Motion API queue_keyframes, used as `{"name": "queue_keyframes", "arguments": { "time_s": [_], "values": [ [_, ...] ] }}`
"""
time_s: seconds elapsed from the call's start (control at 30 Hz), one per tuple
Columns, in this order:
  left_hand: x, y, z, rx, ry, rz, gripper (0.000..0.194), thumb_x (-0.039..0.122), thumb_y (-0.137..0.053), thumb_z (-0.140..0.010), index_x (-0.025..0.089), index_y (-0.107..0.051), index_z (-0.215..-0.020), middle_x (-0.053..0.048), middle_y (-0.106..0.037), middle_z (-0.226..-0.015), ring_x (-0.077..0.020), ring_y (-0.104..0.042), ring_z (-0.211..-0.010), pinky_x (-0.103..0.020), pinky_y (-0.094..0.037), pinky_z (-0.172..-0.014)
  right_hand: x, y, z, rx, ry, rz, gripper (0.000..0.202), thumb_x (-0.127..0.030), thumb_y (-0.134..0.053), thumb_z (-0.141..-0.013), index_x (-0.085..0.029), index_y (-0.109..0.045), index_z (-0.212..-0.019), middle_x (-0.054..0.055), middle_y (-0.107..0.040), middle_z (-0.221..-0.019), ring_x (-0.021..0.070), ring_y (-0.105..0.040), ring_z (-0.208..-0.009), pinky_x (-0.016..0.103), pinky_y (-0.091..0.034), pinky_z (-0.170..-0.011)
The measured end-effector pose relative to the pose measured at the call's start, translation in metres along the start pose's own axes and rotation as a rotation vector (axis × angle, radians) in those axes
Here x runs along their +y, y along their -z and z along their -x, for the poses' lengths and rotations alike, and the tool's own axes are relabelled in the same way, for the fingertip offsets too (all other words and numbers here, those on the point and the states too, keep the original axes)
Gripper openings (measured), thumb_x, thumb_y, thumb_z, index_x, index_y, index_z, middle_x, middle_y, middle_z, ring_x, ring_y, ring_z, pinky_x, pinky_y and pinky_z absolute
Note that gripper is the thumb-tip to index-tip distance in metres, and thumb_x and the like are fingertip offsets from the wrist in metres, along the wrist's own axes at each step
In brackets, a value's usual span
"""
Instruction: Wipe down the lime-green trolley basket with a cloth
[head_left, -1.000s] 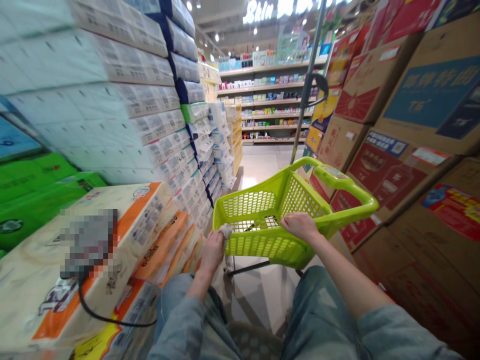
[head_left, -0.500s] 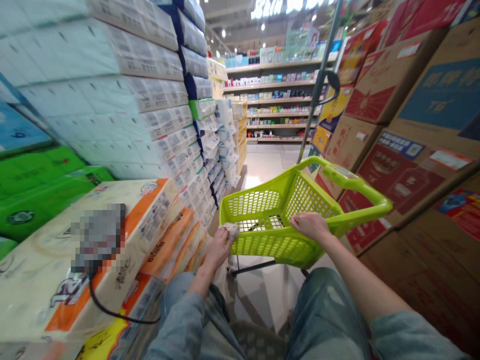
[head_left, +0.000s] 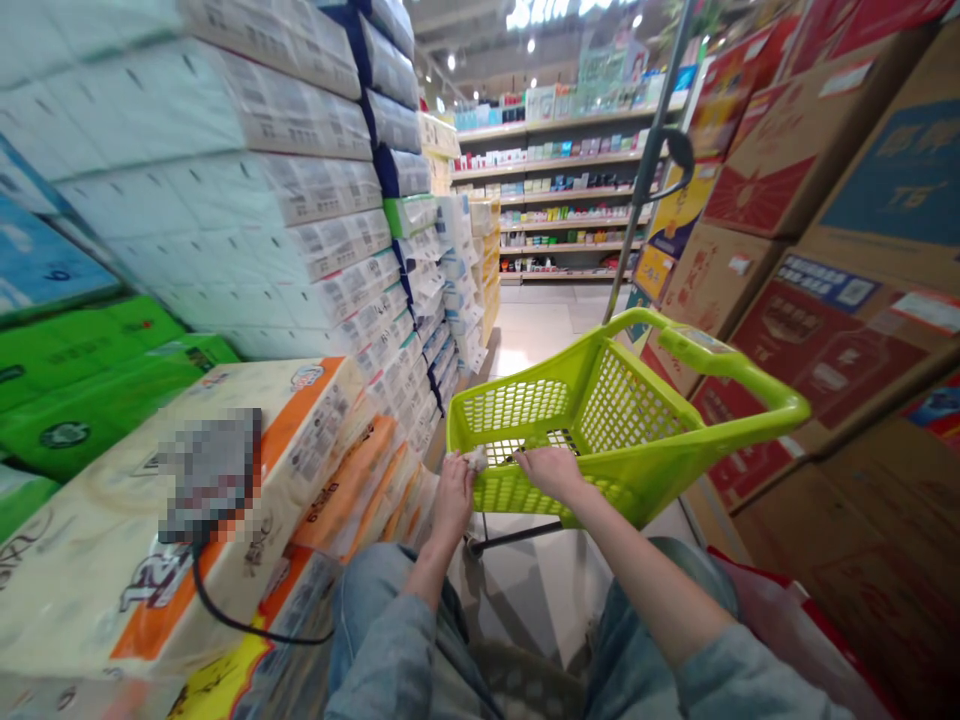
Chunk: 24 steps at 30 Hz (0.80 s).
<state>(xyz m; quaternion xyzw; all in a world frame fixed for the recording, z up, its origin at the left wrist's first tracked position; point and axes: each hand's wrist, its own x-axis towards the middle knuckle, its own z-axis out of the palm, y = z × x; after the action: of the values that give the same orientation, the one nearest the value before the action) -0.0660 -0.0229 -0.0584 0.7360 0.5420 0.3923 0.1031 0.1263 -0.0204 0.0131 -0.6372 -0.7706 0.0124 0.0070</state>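
Observation:
A lime-green shopping cart (head_left: 622,400) with a perforated plastic basket stands right in front of me. My left hand (head_left: 452,495) is closed on a crumpled white wad (head_left: 475,459), pressed against the basket's near left rim; I cannot tell whether it is a tissue or a cloth. A little to the right, my right hand (head_left: 551,472) lies over the same rim, its fingers curled round the edge and their tips partly hidden inside the basket. The cart's handle (head_left: 750,375) is on the right, with neither hand on it.
Stacked tissue packs (head_left: 315,190) rise on the left. On a lower pack (head_left: 300,460) lies a blurred-out device (head_left: 214,470) with a black cable (head_left: 247,632). Cardboard boxes (head_left: 795,340) line the right, a metal pole (head_left: 637,190) behind the cart. Stocked shelves (head_left: 562,190) stand at the back.
My right hand has moved left along the cart's rim, closer to my left hand. My left hand stays at the rim with the white wad. The view has shifted slightly.

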Motion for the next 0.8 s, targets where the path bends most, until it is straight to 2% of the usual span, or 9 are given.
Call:
{"name": "queue_keyframes", "arguments": {
  "time_s": [0.1,0.2,0.37,0.5,0.63,0.73,0.8],
  "values": [
    [0.001,-0.009,0.007,0.092,0.114,0.049,0.032,0.028,-0.033,-0.090,0.017,-0.055,-0.111,-0.011,-0.050,-0.128,-0.0217,-0.032,-0.131,-0.041,-0.029,-0.108,-0.013,-0.005,-0.006,0.031,0.026,-0.001,0.059,-0.043,-0.019,-0.094,-0.015,-0.070,-0.085,0.013,-0.070,-0.086,0.0197,-0.065,-0.083,0.026,-0.044,-0.068],
    [0.000,-0.018,0.005,0.160,0.219,0.082,0.037,0.026,-0.031,-0.090,0.016,-0.050,-0.120,-0.011,-0.042,-0.137,-0.0217,-0.025,-0.135,-0.041,-0.026,-0.110,-0.014,-0.009,-0.006,0.095,0.031,0.025,0.061,-0.040,-0.017,-0.094,-0.015,-0.071,-0.081,0.013,-0.071,-0.081,0.0199,-0.066,-0.078,0.027,-0.044,-0.066],
    [-0.012,-0.027,-0.014,0.179,0.330,0.078,0.040,0.020,-0.034,-0.086,0.012,-0.046,-0.124,-0.015,-0.044,-0.135,-0.0243,-0.032,-0.131,-0.043,-0.030,-0.107,-0.008,-0.012,-0.002,0.116,0.098,0.034,0.064,-0.038,-0.015,-0.094,-0.015,-0.072,-0.075,0.012,-0.070,-0.074,0.0193,-0.066,-0.073,0.027,-0.044,-0.064],
    [-0.021,-0.026,-0.032,0.141,0.335,0.038,0.037,0.014,-0.037,-0.082,0.011,-0.052,-0.115,-0.017,-0.054,-0.123,-0.0248,-0.043,-0.124,-0.040,-0.036,-0.102,-0.008,-0.011,-0.004,0.107,0.086,0.040,0.063,-0.038,-0.016,-0.094,-0.015,-0.072,-0.075,0.012,-0.070,-0.073,0.0196,-0.066,-0.072,0.027,-0.044,-0.064],
    [-0.024,-0.020,-0.051,0.005,0.442,-0.128,0.028,0.016,-0.038,-0.083,0.011,-0.056,-0.103,-0.017,-0.065,-0.098,-0.0239,-0.060,-0.101,-0.034,-0.045,-0.085,-0.009,-0.008,-0.006,0.094,0.081,0.035,0.061,-0.038,-0.019,-0.094,-0.015,-0.072,-0.076,0.012,-0.070,-0.073,0.0187,-0.066,-0.072,0.026,-0.044,-0.065],
    [-0.027,-0.015,-0.068,-0.056,0.508,-0.186,0.021,0.019,-0.040,-0.084,0.013,-0.060,-0.086,-0.012,-0.066,-0.075,-0.0219,-0.064,-0.080,-0.031,-0.046,-0.072,-0.008,-0.008,-0.003,0.101,0.106,0.037,0.059,-0.038,-0.021,-0.095,-0.015,-0.072,-0.076,0.011,-0.070,-0.072,0.0175,-0.066,-0.071,0.024,-0.043,-0.065],
    [-0.029,-0.013,-0.079,-0.056,0.513,-0.182,0.019,0.021,-0.043,-0.084,0.015,-0.060,-0.077,-0.010,-0.064,-0.069,-0.0210,-0.064,-0.075,-0.029,-0.045,-0.069,-0.007,-0.009,0.000,0.114,0.125,0.035,0.058,-0.037,-0.022,-0.095,-0.016,-0.072,-0.075,0.011,-0.070,-0.071,0.0168,-0.066,-0.070,0.024,-0.043,-0.064]
  ]
}}
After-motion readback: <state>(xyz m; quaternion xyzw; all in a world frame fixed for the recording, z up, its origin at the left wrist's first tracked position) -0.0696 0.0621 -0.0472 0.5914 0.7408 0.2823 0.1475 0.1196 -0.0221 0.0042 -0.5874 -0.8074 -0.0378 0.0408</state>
